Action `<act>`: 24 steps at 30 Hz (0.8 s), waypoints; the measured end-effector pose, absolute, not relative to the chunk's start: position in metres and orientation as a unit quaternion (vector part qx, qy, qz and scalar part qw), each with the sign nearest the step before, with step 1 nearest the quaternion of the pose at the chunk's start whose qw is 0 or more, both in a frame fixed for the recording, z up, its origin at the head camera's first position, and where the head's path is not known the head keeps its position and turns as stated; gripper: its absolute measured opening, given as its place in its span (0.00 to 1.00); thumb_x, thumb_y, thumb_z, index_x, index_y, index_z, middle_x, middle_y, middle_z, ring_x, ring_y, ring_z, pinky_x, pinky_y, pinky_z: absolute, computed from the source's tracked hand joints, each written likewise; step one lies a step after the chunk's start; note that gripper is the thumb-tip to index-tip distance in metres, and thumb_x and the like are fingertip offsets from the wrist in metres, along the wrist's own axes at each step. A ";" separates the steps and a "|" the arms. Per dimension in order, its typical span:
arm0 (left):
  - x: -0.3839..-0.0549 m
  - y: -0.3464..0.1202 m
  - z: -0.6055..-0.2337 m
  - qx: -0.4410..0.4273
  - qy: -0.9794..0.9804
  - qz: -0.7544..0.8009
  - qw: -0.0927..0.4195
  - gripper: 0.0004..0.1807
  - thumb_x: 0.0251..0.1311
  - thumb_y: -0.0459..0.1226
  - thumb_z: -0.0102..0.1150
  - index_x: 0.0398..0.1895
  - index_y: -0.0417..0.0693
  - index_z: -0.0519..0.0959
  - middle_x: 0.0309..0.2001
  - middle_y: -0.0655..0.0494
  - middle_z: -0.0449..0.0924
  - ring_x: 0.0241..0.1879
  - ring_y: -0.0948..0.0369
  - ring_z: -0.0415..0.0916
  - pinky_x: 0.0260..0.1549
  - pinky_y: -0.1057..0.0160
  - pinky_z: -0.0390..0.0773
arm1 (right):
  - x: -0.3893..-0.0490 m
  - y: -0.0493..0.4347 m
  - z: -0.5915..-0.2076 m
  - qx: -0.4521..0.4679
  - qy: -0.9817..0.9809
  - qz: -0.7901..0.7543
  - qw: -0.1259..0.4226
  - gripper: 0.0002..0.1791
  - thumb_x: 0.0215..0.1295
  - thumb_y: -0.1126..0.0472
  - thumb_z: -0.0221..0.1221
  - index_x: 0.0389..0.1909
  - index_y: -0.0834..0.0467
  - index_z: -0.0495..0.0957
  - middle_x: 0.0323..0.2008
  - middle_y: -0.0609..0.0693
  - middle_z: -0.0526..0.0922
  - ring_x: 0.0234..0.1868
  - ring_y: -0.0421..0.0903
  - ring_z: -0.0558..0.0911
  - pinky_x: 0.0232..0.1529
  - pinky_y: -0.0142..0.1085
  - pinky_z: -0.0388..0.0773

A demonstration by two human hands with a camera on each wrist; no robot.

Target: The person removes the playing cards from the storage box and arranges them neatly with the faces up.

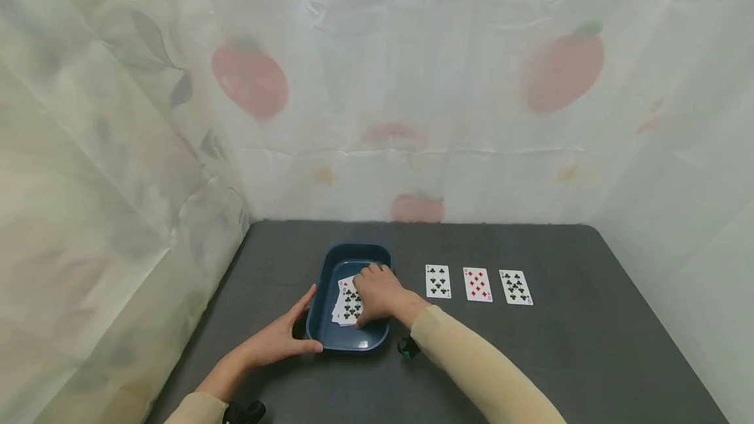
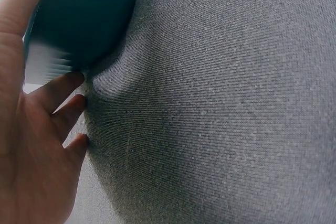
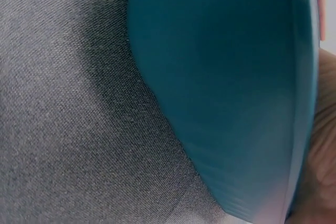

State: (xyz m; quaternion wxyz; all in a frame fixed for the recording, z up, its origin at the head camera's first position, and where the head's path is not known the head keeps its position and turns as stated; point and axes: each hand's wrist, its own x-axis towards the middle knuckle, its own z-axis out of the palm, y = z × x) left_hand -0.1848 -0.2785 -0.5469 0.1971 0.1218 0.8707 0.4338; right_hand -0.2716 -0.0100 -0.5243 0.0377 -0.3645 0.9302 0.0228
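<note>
A dark blue tray point(image 1: 314, 319) sits on the table with a small pile of playing cards point(image 1: 349, 309) in it; a club card lies on top. My left hand point(image 1: 277, 343) rests against the tray's left side, thumb at the near corner and fingers spread along the outer wall. In the left wrist view, that hand point(image 2: 37, 145) touches the tray's side point(image 2: 84, 19). My right hand point(image 1: 379, 293) reaches over the tray's right rim and grips the pile, its thumb near the close edge; it hides part of the cards. The right wrist view mostly shows the tray's outer wall point(image 3: 226, 77).
Three face-up cards lie in a row right of the tray: a club card point(image 1: 438, 282), a diamond card point(image 1: 478, 284) and another club card point(image 1: 516, 288). The dark grey table point(image 1: 565, 345) is bordered by pale curtains point(image 1: 412, 110) printed with fruit.
</note>
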 end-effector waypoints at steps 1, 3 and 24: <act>-0.185 -0.278 -0.547 0.123 0.870 0.434 0.197 0.62 0.59 0.49 0.74 0.83 0.73 0.35 0.79 0.45 0.53 0.77 0.47 0.51 0.68 0.33 0.53 | -0.272 -0.009 -0.524 -0.367 0.929 0.020 0.040 0.46 0.43 0.24 0.72 0.58 0.49 0.77 0.53 0.46 0.76 0.56 0.46 0.72 0.61 0.46 0.67; -0.185 -0.278 -0.546 0.124 0.869 0.436 0.198 0.62 0.59 0.49 0.74 0.84 0.72 0.35 0.79 0.45 0.53 0.77 0.47 0.51 0.68 0.34 0.53 | -0.272 -0.008 -0.523 -0.371 0.928 0.012 0.043 0.47 0.44 0.25 0.72 0.61 0.49 0.77 0.56 0.46 0.75 0.58 0.46 0.71 0.63 0.46 0.66; -0.187 -0.273 -0.547 0.109 0.875 0.428 0.198 0.64 0.57 0.51 0.75 0.83 0.74 0.36 0.78 0.45 0.54 0.76 0.46 0.54 0.67 0.31 0.52 | -0.285 0.099 -0.457 -0.374 0.918 -0.133 0.020 0.50 0.53 0.43 0.76 0.77 0.48 0.66 0.68 0.51 0.68 0.69 0.52 0.63 0.67 0.51 0.64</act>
